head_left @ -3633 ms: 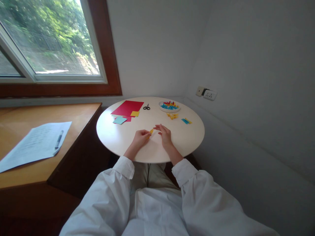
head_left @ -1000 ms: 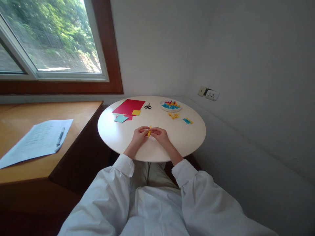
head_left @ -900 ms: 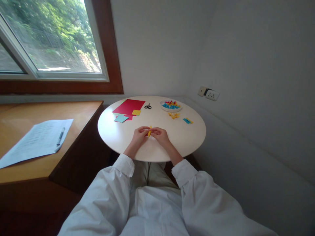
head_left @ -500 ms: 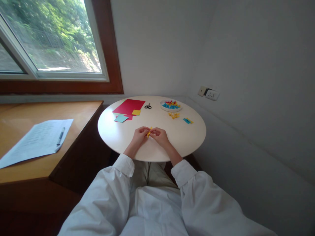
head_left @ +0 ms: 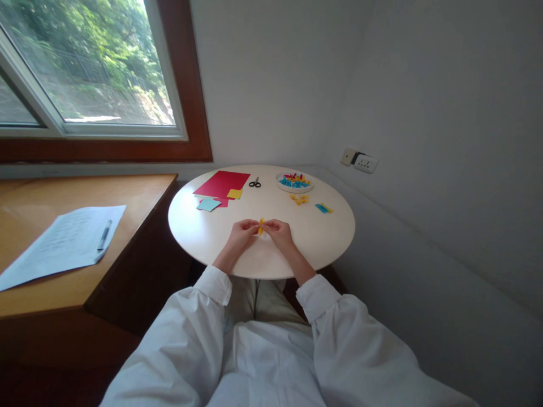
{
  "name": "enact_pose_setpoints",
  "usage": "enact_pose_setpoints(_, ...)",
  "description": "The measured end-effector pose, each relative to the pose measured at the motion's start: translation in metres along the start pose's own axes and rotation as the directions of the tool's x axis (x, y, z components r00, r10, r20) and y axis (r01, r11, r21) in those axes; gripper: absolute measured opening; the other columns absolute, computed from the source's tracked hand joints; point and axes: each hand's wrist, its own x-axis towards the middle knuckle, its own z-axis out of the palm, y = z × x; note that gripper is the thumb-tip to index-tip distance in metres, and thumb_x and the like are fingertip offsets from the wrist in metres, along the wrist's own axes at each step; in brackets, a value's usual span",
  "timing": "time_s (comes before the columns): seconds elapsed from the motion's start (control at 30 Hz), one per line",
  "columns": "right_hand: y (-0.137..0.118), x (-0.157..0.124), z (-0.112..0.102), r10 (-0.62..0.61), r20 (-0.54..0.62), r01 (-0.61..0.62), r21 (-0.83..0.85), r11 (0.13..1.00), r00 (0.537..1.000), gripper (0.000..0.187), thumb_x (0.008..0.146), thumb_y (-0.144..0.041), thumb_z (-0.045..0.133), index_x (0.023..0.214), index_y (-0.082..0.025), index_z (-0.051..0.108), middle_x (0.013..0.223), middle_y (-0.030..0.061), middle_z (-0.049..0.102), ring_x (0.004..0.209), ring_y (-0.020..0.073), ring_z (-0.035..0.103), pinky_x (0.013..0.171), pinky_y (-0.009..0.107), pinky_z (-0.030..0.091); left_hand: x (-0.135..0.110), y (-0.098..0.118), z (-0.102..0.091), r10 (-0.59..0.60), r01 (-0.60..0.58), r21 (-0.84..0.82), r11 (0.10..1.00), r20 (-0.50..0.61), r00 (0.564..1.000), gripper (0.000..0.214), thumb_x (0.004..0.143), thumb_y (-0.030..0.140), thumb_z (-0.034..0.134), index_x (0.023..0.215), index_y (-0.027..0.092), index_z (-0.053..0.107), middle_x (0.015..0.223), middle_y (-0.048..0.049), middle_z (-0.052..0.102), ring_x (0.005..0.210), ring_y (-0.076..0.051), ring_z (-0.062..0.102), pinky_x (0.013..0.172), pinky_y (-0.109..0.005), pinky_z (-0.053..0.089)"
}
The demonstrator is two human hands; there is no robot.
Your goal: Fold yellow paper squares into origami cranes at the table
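Note:
Both hands meet over the near part of a round white table (head_left: 318,237). My left hand (head_left: 241,234) and my right hand (head_left: 278,233) pinch a small folded piece of yellow paper (head_left: 261,225) between their fingertips, one on each side. The paper stands roughly upright just above the tabletop. Both hands' fingers are curled closed around it.
Farther back lie a red paper sheet (head_left: 223,183), a yellow square (head_left: 234,194), a light blue square (head_left: 208,204), scissors (head_left: 254,182), a white dish of coloured folded pieces (head_left: 294,182) and loose folded bits (head_left: 299,199). A wooden desk (head_left: 139,198) on the left carries a printed sheet (head_left: 63,240) and pen (head_left: 103,235).
Earlier my left hand alone held the yellow paper with the right hand apart. The hands have come together, and the piece has shifted slightly between the fingertips.

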Motion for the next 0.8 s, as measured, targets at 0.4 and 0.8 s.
enact_pose_setpoints(0.4,0.0023,0.0012,-0.0015,0.027,0.007,-0.027,0.005,1.0,1.0,0.023,0.06,-0.039,0.068,0.065,-0.017,0.066,0.066,0.0036,0.067,0.063,0.0154,0.06,0.064,0.029,0.046,-0.0001,-0.001,-0.001,0.021,-0.02,0.064,0.998,-0.024,0.999,0.025,0.055,0.032,0.074,0.068,0.012,0.067,0.069,-0.0061,0.066,0.063,-0.014,0.057,0.062,-0.027,0.041)
enact_pose_setpoints(0.8,0.0051,0.0013,-0.0011,0.045,-0.011,-0.045,0.021,0.999,0.999,0.02,0.058,-0.035,0.07,0.063,-0.016,0.066,0.065,0.0037,0.068,0.063,0.0158,0.06,0.066,0.029,0.046,-0.001,-0.0012,-0.0002,0.022,-0.017,0.109,0.994,-0.043,0.999,0.024,0.056,0.033,0.073,0.064,0.012,0.066,0.063,-0.0048,0.064,0.057,-0.013,0.054,0.059,-0.026,0.039)
